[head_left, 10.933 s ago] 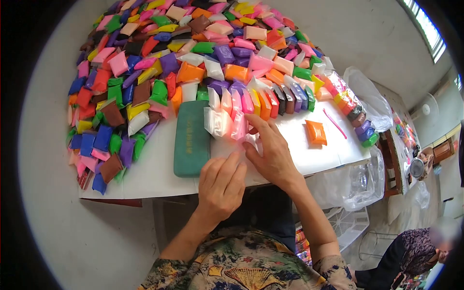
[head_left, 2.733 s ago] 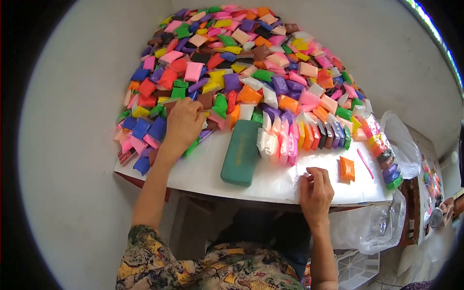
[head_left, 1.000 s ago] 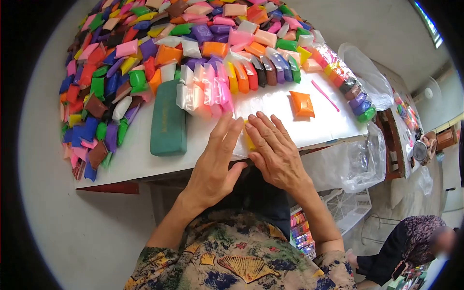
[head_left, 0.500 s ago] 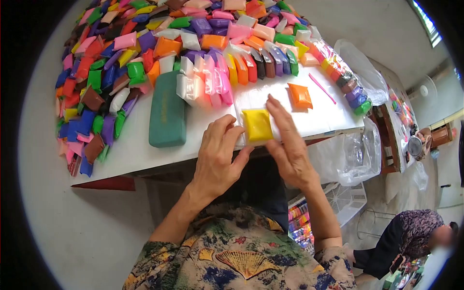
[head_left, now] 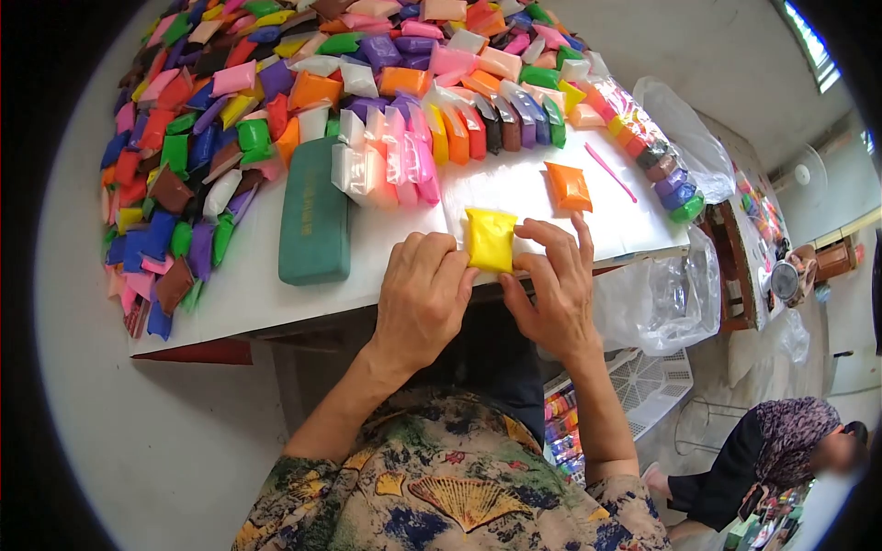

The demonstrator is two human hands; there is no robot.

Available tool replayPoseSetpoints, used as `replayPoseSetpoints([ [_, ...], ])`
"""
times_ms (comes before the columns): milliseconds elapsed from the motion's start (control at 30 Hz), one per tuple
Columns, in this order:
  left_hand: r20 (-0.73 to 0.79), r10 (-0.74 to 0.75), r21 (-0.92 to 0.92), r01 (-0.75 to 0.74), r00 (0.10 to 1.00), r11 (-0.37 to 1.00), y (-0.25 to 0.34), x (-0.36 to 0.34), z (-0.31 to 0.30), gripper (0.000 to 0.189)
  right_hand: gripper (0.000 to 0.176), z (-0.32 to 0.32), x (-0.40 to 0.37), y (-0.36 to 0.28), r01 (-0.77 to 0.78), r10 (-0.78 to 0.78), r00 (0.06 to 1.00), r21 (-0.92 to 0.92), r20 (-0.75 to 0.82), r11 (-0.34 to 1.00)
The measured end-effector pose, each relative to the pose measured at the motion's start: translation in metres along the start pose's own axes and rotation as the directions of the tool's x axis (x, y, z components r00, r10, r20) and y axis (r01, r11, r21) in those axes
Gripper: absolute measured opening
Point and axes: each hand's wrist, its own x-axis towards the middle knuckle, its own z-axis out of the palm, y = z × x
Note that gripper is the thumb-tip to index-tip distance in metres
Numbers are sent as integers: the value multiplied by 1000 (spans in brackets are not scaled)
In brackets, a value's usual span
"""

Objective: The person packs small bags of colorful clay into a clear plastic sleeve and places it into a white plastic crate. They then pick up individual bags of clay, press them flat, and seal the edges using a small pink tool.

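Note:
A yellow packet lies at the table's front edge between my two hands. My left hand has its fingers curled and pinched at the packet's lower left side. On the other side, my right hand touches the lower right corner with thumb and index finger, its other fingers raised. An orange packet rests behind my right hand. Beyond the yellow packet stands a row of upright packets, with pink ones at its left end. The green case is left of that row.
A large heap of coloured packets covers the table's left and back. A pink stick and a line of packets are at the right. Plastic bags hang beside the table. Another person bends down at lower right.
My right hand has come down from above the yellow packet's right side, its fingers now bent at the lower corner. My left fingers have closed in on the packet's left side.

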Motion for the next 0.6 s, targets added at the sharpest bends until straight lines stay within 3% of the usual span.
replayPoseSetpoints([
  [300, -39, 140, 70, -137, 989, 988, -7, 0, 7, 19, 18, 6, -4, -2, 6, -7, 998, -28, -56, 1000],
  [467, -37, 130, 45, -128, 991, 991, -6, 1, 6, 18, 16, 6, -4, -4, -34, 33, 996, -12, -77, 999],
  [600, -32, 99, 2, -99, 995, 995, -4, -3, 5, 18, 19, -11, -4, -5, -114, 114, 993, -12, 17, 993],
])
